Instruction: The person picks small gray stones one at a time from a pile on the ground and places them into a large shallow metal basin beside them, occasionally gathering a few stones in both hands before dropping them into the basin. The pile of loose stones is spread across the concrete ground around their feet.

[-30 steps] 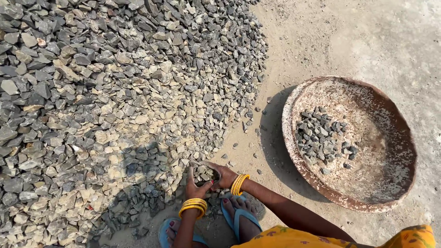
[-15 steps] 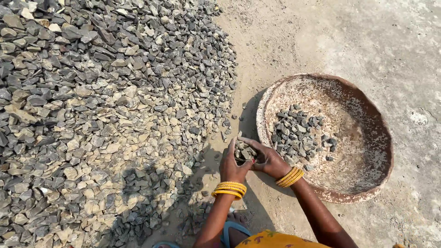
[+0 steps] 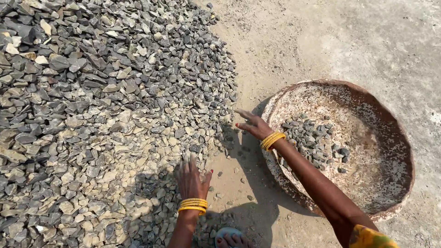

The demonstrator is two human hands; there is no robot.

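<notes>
Left hand: the left hand point(image 3: 192, 180), low in the centre of the frame, lies palm down with fingers stretched out flat on the edge of the heap of grey and tan crushed stone chips point(image 3: 105, 115); its grip is wide and closes on nothing.
Right hand: the right hand point(image 3: 251, 124), mid-frame, hangs over the sandy ground between the heap and the pan, fingers spread towards the stones; its grip is wide and empty, and whether the fingertips touch the chips I cannot tell.
Wrists: stacked yellow bangles point(image 3: 193, 205) on the left wrist, a like set on the right.
Stone heap: fills the whole left half of the frame, upper left to lower left.
Pan: a round, shallow, rusty metal pan crusted white point(image 3: 390, 133) sits right of centre on the ground; the right forearm crosses its near rim.
Pan contents: a small pile of grey stone chips point(image 3: 314, 140) lies in its left part.
Ground: pale sandy earth point(image 3: 321, 41), upper right.
</notes>
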